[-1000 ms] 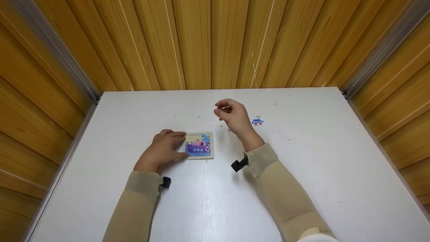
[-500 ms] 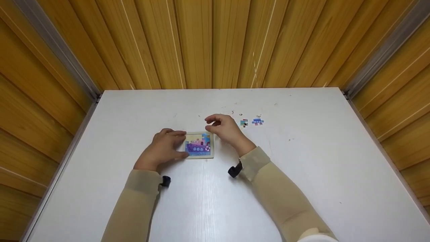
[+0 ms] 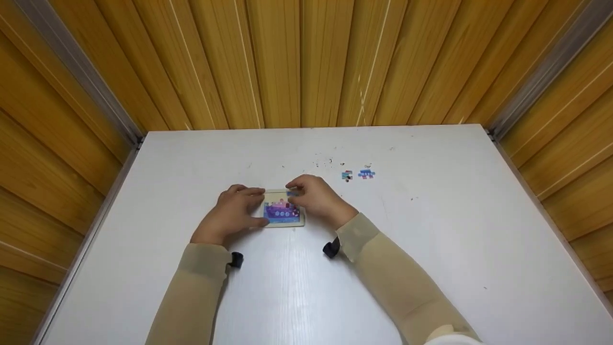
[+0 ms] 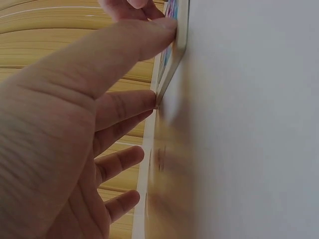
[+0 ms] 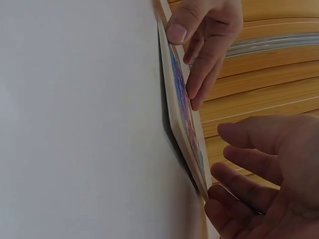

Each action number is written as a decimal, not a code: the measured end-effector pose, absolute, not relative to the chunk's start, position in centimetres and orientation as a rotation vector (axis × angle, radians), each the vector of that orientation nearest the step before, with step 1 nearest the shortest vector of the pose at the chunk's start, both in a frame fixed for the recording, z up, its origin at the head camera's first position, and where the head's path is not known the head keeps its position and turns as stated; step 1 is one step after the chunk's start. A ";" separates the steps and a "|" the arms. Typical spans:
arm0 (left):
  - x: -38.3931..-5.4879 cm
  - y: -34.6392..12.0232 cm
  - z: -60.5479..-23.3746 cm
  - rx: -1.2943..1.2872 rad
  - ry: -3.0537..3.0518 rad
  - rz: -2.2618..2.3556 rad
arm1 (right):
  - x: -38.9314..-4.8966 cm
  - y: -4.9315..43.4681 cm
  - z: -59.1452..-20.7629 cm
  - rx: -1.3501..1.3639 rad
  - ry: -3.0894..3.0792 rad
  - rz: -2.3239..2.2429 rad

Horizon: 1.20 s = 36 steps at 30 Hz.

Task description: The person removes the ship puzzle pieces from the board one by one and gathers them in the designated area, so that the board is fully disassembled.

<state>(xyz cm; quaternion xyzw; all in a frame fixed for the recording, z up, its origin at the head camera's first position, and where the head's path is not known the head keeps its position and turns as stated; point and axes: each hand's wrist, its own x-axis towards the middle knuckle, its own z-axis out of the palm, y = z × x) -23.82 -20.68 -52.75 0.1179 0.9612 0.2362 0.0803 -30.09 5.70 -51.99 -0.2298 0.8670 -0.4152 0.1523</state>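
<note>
A small framed jigsaw puzzle [image 3: 282, 214] with a purple ship picture lies on the white table. Bare tan backing shows in its upper left part. My left hand [image 3: 230, 211] rests at the frame's left side, thumb on the near corner and index finger at the far one, fingers fairly straight. My right hand [image 3: 318, 197] is over the upper right corner, hiding part of the picture. In the right wrist view, that hand's fingers [image 5: 249, 184] are loosely bent, lower ones right at the frame's edge, with nothing visible between thumb and index.
Two loose pieces, one teal [image 3: 346, 176] and one blue and pink [image 3: 367, 174], lie right of the frame, farther back. Small dark specks dot the table [image 3: 431, 215] nearby. Wood-patterned walls [image 3: 306, 62] stand behind and at both sides.
My right hand has moved left and nearer, from above the table to the puzzle's upper right corner, uncovering the teal piece. My left hand has stayed at the frame.
</note>
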 end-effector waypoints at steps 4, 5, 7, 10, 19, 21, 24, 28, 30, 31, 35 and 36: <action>-23.8 -20.7 -52.8 0.337 2.869 0.710 | -30.1 5.5 -52.2 -0.716 2.530 -1.104; -23.8 -20.7 -52.8 0.333 2.868 0.714 | -30.1 5.5 -52.2 -0.735 2.545 -1.078; -23.8 -20.7 -52.8 0.335 2.868 0.720 | -30.1 5.4 -52.3 -0.771 2.571 -1.033; -23.7 -20.7 -52.8 0.331 2.869 0.723 | -30.1 5.4 -52.3 -0.815 2.604 -0.980; -23.7 -20.6 -52.7 0.332 2.861 0.716 | -30.0 5.4 -52.6 -0.847 2.620 -0.926; -23.6 -20.6 -52.7 0.344 2.861 0.709 | -30.0 5.4 -52.6 -0.850 2.622 -0.915; -23.6 -20.5 -52.5 0.345 2.862 0.703 | -30.0 5.4 -52.6 -0.868 2.623 -0.897; -23.6 -20.5 -52.5 0.327 2.860 0.705 | -30.1 5.5 -52.6 -0.887 2.625 -0.877; -23.6 -20.5 -52.4 0.328 2.858 0.706 | -30.1 5.5 -52.6 -0.884 2.622 -0.879; -23.6 -20.5 -52.4 0.331 2.858 0.706 | -30.1 5.5 -52.6 -0.880 2.620 -0.881; -23.7 -20.6 -52.3 0.355 2.862 0.696 | -30.0 5.5 -52.5 -0.858 2.611 -0.899; -23.7 -20.6 -52.3 0.360 2.863 0.696 | -30.0 5.5 -52.5 -0.852 2.609 -0.903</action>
